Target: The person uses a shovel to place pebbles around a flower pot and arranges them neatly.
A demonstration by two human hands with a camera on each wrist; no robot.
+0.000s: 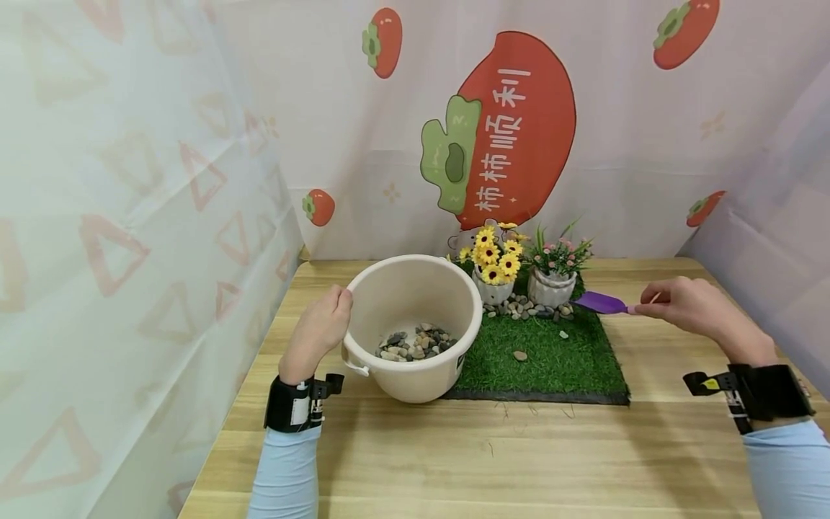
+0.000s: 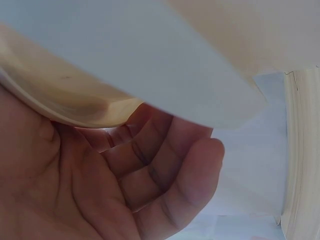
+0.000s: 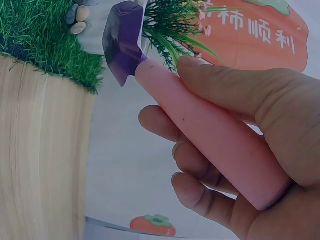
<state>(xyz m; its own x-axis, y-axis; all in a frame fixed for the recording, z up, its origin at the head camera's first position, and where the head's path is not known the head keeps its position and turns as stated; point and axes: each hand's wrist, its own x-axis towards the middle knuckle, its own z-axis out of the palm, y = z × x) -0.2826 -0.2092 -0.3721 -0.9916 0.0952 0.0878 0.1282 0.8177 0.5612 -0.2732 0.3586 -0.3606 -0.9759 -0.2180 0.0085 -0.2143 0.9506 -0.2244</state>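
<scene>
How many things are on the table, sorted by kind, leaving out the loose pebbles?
Buckets: 1, the cream bucket gripped at its rim by the left hand
Flower pots: 2, sunflower pot and pink-flower pot
Grass mats: 1, grass mat
Scoops: 1, purple scoop held by the right hand
Total: 5

The left hand's (image 1: 319,328) fingertips are hidden inside the bucket (image 1: 415,328) rim.

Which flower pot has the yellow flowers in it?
The left small grey ceramic pot, the one nearer the cream plastic bucket, holds the yellow sunflowers. The right grey pot holds green leaves with tiny pink blooms instead.
</scene>
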